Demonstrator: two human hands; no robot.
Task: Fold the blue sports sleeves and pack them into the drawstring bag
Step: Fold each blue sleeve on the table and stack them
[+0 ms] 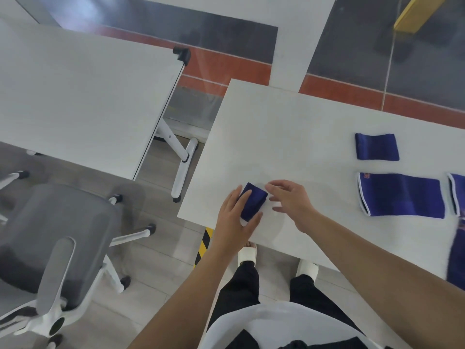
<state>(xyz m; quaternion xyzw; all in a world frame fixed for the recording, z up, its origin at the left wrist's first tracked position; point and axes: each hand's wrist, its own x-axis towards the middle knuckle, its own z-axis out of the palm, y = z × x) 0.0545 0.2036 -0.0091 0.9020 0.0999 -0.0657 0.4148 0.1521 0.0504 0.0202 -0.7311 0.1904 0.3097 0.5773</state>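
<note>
A small folded blue sleeve [253, 200] lies near the left front corner of the white table [289, 137]. My left hand [235, 220] rests on its left edge, fingers and thumb around it. My right hand [292, 201] hovers just right of it, fingers spread, holding nothing. Farther right lie a short blue sleeve [376, 146], a longer blue sleeve with white trim [402, 195], and another blue sleeve [458, 195] cut off by the frame edge. A blurred blue cloth [456, 258] sits at the right edge; I cannot tell whether it is the bag.
A second white table [83, 96] stands to the left across a gap. A grey office chair [57, 238] sits at the lower left. Yellow-black tape [203, 244] marks the floor below the table's corner. My feet stand under the table's front edge.
</note>
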